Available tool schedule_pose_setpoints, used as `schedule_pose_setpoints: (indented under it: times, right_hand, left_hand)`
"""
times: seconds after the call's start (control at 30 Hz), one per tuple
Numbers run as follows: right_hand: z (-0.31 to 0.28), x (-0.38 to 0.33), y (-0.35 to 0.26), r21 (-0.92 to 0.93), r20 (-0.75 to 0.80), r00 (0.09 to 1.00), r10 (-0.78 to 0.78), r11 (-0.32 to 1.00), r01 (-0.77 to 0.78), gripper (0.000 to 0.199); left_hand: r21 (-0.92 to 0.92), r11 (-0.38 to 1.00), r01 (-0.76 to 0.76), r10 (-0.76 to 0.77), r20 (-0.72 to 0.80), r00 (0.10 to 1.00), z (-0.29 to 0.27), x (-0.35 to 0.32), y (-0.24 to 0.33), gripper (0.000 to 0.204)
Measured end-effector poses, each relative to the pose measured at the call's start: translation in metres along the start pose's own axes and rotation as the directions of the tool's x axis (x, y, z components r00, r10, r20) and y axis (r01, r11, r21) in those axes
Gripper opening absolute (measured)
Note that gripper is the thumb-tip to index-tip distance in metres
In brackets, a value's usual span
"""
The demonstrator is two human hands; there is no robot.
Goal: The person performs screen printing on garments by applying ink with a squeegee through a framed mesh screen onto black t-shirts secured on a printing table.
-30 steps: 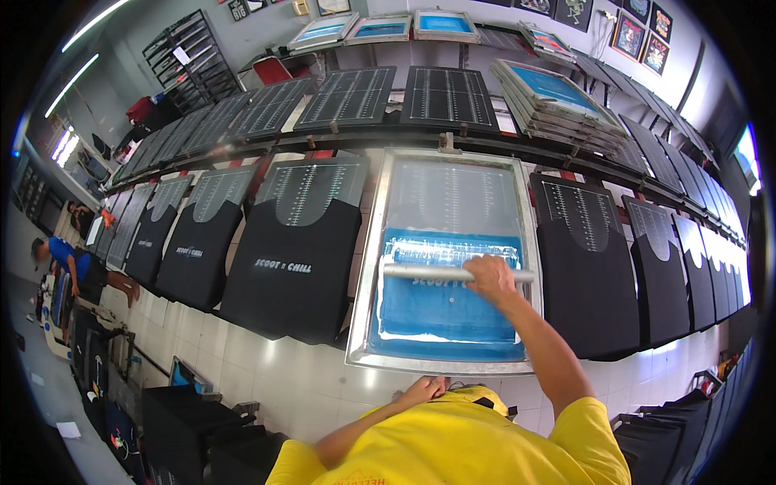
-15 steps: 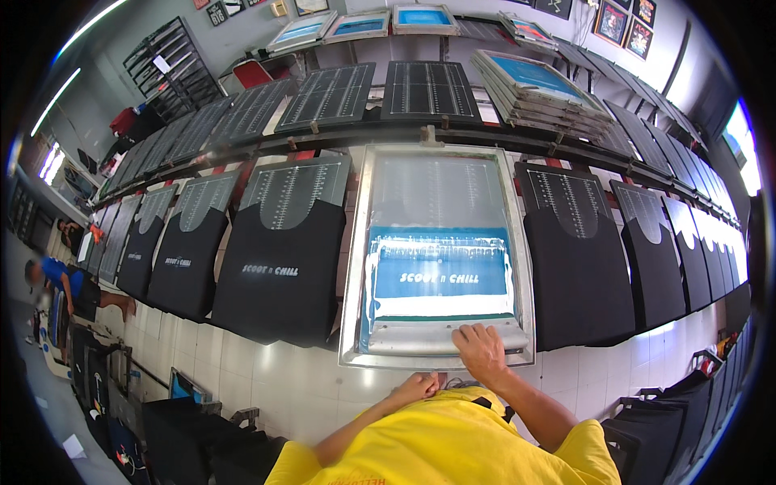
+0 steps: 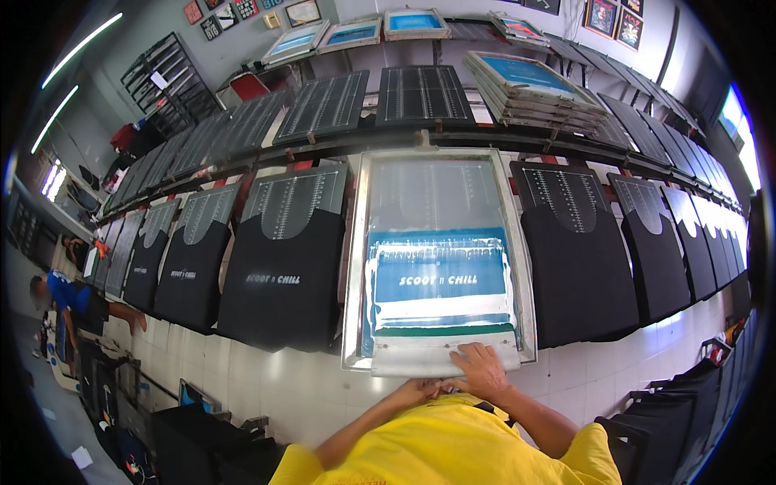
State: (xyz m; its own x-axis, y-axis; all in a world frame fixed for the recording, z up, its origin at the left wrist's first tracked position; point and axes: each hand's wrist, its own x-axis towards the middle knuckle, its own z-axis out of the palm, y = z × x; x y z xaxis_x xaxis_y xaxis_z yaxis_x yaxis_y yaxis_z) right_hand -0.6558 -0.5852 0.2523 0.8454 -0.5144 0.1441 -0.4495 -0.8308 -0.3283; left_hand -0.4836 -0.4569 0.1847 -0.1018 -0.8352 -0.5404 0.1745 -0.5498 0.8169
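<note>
A silk-screen frame (image 3: 352,267) with metal sides lies in front of me, over one of the printing boards. White ink (image 3: 440,308) forms a thick band across its blue stencil (image 3: 404,263), below pale lettering. At the near end rests a wide metal squeegee (image 3: 420,356) with a green blade edge, tilted so its handle overhangs the frame's near side. My right hand (image 3: 478,369) grips it near its right end. My left hand (image 3: 419,392) is close to my waist just below the squeegee, its fingers curled; what they hold, if anything, is hidden.
Black shirts (image 3: 279,283) cover boards on both sides of the frame. Behind runs a second row of bare boards (image 3: 323,101), with a stack of screen frames (image 3: 533,97) at right. A person in blue (image 3: 69,295) is far left. More black-draped boards (image 3: 675,420) stand behind right.
The squeegee has tilted and come toward me, its handle now past the frame's near edge with more green blade showing. My right hand moved back with it. The left hand shifted slightly.
</note>
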Motion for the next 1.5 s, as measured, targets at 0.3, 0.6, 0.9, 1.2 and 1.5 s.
schedule_pose_setpoints:
  times: [0.3,0.6,0.9,1.2,1.5]
  right_hand:
    - [-0.006,-0.035,0.123,0.183,-0.395,0.676,0.622,0.774,-0.606,0.031]
    - [0.052,-0.042,0.174,0.682,-0.268,0.480,0.835,0.516,-0.518,0.023]
    - [0.050,-0.044,0.169,0.658,-0.348,0.470,0.811,0.569,-0.494,0.020]
    - [-0.024,-0.041,0.129,0.181,-0.200,0.765,0.613,0.790,-0.586,0.040]
    - [-0.056,-0.042,0.073,-0.200,0.304,0.946,0.112,0.978,-0.051,0.072]
  left_hand:
    - [0.157,0.986,-0.064,0.111,-0.313,0.943,-0.101,-0.064,0.063,0.031]
    - [0.634,0.759,0.149,0.419,-0.650,0.634,-0.166,-0.025,0.018,0.023]
    - [0.659,0.749,0.064,0.514,-0.640,0.571,-0.179,-0.016,-0.002,0.020]
    - [0.703,0.686,0.188,0.552,-0.671,0.495,-0.148,-0.033,0.024,0.029]
    - [0.986,0.041,-0.164,0.492,0.123,0.862,-0.086,-0.072,0.072,0.060]
